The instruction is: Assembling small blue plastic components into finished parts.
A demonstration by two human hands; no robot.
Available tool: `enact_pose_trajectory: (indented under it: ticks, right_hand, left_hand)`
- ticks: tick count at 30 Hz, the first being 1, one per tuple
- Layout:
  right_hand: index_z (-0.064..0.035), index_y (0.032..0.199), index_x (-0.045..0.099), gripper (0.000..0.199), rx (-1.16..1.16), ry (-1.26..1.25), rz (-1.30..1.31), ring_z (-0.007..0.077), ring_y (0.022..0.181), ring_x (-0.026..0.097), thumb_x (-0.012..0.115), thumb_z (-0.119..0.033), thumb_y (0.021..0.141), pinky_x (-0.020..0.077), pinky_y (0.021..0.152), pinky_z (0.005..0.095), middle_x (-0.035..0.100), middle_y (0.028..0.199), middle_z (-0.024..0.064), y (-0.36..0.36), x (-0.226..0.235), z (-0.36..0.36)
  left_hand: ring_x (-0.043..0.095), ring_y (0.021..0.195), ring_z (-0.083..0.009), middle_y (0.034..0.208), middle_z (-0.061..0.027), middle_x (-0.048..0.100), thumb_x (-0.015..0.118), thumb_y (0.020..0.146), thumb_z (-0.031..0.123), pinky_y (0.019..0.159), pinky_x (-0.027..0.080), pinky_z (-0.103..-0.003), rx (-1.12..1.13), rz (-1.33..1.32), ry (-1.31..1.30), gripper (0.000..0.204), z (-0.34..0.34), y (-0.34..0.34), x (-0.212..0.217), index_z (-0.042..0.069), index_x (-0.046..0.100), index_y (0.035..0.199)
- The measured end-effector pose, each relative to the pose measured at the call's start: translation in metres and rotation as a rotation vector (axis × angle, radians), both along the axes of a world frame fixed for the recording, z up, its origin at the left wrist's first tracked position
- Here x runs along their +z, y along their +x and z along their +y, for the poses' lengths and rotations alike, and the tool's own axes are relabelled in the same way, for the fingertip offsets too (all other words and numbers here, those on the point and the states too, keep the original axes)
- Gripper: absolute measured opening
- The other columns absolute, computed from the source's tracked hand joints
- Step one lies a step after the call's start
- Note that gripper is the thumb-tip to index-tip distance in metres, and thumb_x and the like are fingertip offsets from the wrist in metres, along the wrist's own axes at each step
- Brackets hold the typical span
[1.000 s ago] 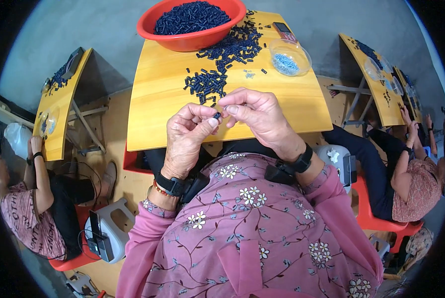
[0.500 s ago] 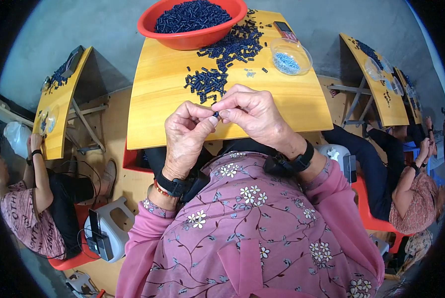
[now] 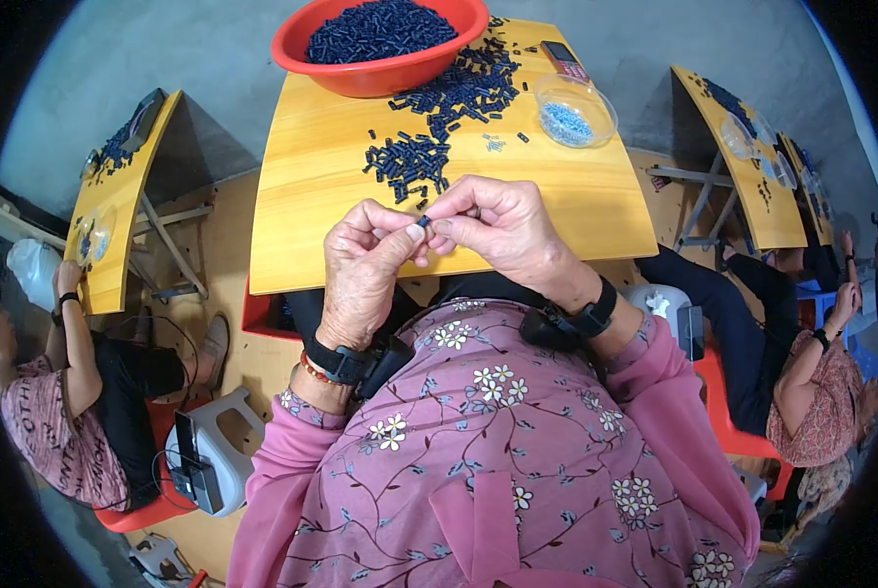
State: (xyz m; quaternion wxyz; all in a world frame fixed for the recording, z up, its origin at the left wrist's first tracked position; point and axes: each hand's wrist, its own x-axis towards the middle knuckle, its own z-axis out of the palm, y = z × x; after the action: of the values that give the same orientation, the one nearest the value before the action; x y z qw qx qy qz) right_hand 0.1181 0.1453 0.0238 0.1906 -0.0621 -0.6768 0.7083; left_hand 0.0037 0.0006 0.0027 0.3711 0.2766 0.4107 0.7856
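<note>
Where the left of the frame curves away, a co-worker's pink shirt (image 3: 62,431) bears dark lettering, below a side table (image 3: 116,211). Mid-frame, the yellow, wood-grained table (image 3: 307,220) offers open wood along its left edge. A glossy red plastic basin (image 3: 385,81), heaped with dark bits, sits at upper centre. The left hand (image 3: 365,260), over the near edge at centre, pinches a small dark piece (image 3: 422,221) between thumb and fingers; similar pieces lie in a loose pile (image 3: 405,165) just above. The right hand (image 3: 503,220) meets the left at the fingertips; whether it grips the piece too, I cannot tell. Upper right of centre, a round clear bowl (image 3: 604,125) holds pale blue bits (image 3: 565,123), near a red-keyed phone (image 3: 564,61), with open wood below
</note>
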Motion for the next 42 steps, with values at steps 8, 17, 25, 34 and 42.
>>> enact_pose_trajectory:
  ticks: [8,17,25,34,42]
  right_hand:
    - [0.0032,0.094,0.067,0.008,-0.023,0.346,0.130,0.0106,0.078,0.062,0.064,0.006,0.086,0.0513,0.068,0.0235,0.063,0.087,0.0059,0.010,-0.010,-0.002]
    - [0.0035,0.102,0.066,0.014,-0.049,0.083,-0.151,0.0103,0.071,0.066,0.063,-0.003,0.091,0.0546,0.062,0.0240,0.068,0.084,0.0071,0.000,-0.020,0.031]
    - [0.0016,0.106,0.066,0.017,-0.367,0.403,-0.302,0.0076,0.065,0.059,0.061,-0.004,0.091,0.0477,0.058,0.0209,0.065,0.080,0.0024,-0.019,-0.014,0.088]
    - [0.0015,0.095,0.069,0.011,-0.127,0.814,-0.092,0.0189,0.076,0.062,0.064,-0.002,0.086,0.0500,0.069,0.0304,0.064,0.086,0.0088,-0.034,-0.034,0.052]
    - [-0.0035,0.090,0.066,0.011,0.023,1.177,-0.204,0.0359,0.085,0.062,0.060,-0.013,0.086,0.0503,0.075,0.0453,0.059,0.091,0.0153,-0.049,-0.030,0.035]
  left_hand:
    - [0.062,0.068,-0.0150,0.083,-0.0116,0.067,0.063,0.088,-0.004,0.065,0.054,-0.029,-0.037,0.118,-0.124,0.007,-0.002,0.002,-0.003,0.000,0.057,0.087]
    - [0.061,0.073,-0.0108,0.085,-0.0057,0.064,0.061,0.090,-0.001,0.068,0.054,-0.026,0.105,0.044,-0.133,0.010,0.004,-0.010,-0.017,-0.001,0.061,0.099]
    - [0.058,0.073,-0.0093,0.086,-0.0012,0.061,0.060,0.092,0.004,0.066,0.051,-0.025,0.202,0.024,-0.136,0.011,0.001,-0.033,-0.035,0.005,0.060,0.103]
    - [0.056,0.069,-0.0079,0.081,-0.0002,0.061,0.062,0.090,0.004,0.064,0.051,-0.024,0.316,-0.011,-0.136,0.010,0.001,-0.031,-0.032,0.004,0.061,0.100]
    - [0.057,0.067,-0.0070,0.079,-0.0005,0.061,0.063,0.089,0.001,0.063,0.052,-0.023,0.351,-0.018,-0.149,0.013,0.003,-0.031,-0.031,0.001,0.062,0.101]
